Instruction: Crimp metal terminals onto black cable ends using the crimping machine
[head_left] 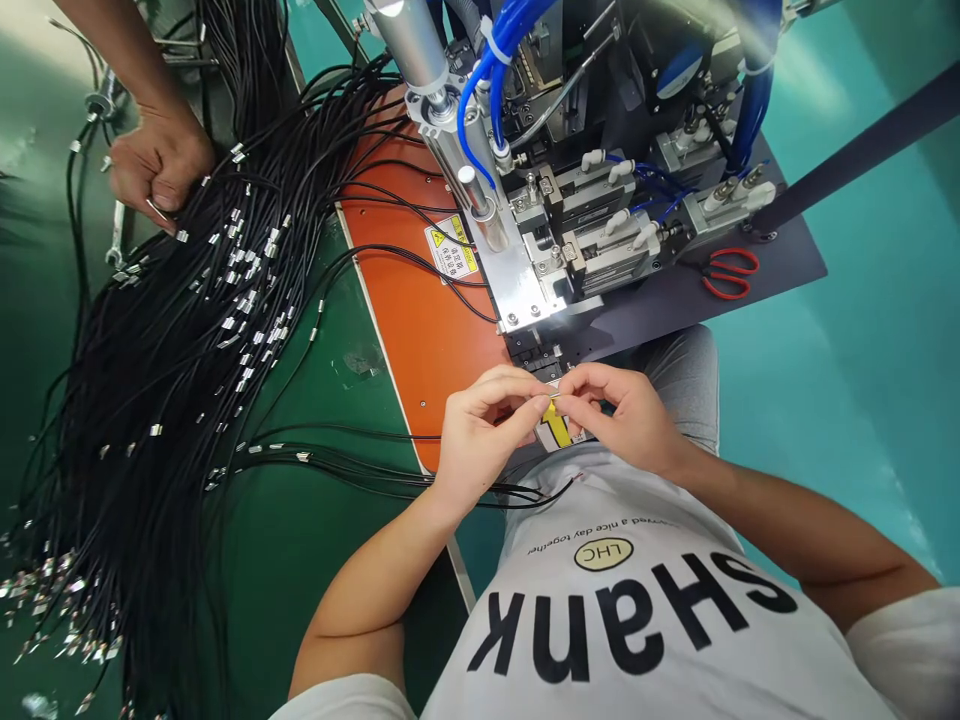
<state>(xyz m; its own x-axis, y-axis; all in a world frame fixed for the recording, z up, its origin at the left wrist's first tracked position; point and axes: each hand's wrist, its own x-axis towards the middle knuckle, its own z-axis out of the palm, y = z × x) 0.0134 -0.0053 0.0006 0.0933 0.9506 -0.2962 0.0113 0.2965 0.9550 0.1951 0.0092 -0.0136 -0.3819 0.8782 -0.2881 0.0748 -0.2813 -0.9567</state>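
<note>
Thin piece (555, 396): it sat between both hands just in front of the worker's waist, too small for me to tell more.
Left hand (480, 425): it came in on the nine o'clock side, thumb and fingers clamped on the thin piece.
Right hand (622, 412): it met the other from three o'clock, its fingers also pinched together on that piece.
Yellow arrow (556, 428): it showed at six o'clock, just below the fingertips.
Loose cables (360, 465): these ran from nine o'clock, passed by the left wrist and ended over the white shirt (600, 600).
Machine (540, 240): it stood at twelve o'clock with silver cylinders and blue hoses.
Orange plate (405, 340): it lay toward ten o'clock, with several black cables crossing it.
Scissors (729, 272): their red handles lay at two o'clock on the grey base (795, 262).
Cable heap (150, 400): it spread at nine o'clock over the green tabletop (345, 560), dotted with silvery clips (244, 270).
Co-worker's hand (161, 165): it reached over the heap at ten o'clock, fingers curled, near a wrench (117, 232).
</note>
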